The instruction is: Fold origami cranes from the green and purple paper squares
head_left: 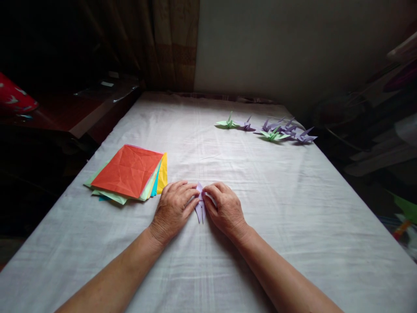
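Observation:
A small folded piece of lilac origami paper (200,213) lies on the tablecloth, narrow, with a pointed top and two slim points toward me. My left hand (176,206) grips its left edge, thumb and fingers closed in on it. On the opposite edge, my right hand (224,208) pinches the paper between thumb and curled fingers. Part of the folded paper's middle is hidden by the fingertips. Just beyond my left hand rests a stack of square coloured paper (127,171), red on top, with green, blue and yellow sheets sticking out below.
Several folded paper cranes, among them a green one (228,123) and a purple one (304,137), stand toward the far right of the table (293,243). A dark wooden surface (71,115) with clear plastic packaging (107,88) adjoins at left. Behind are a curtain (172,43) and wall.

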A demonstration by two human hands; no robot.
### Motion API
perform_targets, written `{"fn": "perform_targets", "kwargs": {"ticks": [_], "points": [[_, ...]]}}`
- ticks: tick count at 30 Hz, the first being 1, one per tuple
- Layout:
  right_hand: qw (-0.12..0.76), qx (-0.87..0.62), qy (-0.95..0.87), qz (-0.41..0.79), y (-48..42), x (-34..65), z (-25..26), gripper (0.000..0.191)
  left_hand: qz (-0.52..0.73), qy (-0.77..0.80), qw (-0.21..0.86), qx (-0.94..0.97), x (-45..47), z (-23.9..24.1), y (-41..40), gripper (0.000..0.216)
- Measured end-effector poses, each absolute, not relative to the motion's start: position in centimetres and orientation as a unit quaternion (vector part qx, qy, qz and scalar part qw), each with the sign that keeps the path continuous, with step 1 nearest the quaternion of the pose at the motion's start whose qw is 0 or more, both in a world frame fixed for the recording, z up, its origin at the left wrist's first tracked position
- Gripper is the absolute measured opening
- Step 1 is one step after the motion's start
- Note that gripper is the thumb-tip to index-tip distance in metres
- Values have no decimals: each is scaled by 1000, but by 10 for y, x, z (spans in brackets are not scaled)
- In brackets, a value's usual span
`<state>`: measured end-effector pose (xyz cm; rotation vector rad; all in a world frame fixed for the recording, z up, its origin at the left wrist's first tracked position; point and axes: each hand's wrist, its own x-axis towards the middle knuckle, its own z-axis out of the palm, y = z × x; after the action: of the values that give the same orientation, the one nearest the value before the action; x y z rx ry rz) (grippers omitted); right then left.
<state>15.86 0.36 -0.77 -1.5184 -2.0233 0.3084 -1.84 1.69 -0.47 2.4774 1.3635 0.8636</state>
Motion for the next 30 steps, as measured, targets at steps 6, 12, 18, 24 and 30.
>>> {"fn": "perform_targets", "kwargs": {"ticks": [6,12,18,24,30], "points": [[278,-568,-764,123,4,159,-7,14,283,472,118,827,-18,-4,18,11],[270,-574,-764,118,4,157,-5,12,279,505,141,804,-15,-1,20,12],[260,-597,-749,124,5,153,-1,8,250,541,143,790,-11,-1,21,16],[272,-599,-739,149,6,154,-2,2,240,557,154,780,-9,-1,22,16],[310,-580,-730,186,7,159,-6,6,234,558,165,779,-10,1,23,14]]}}
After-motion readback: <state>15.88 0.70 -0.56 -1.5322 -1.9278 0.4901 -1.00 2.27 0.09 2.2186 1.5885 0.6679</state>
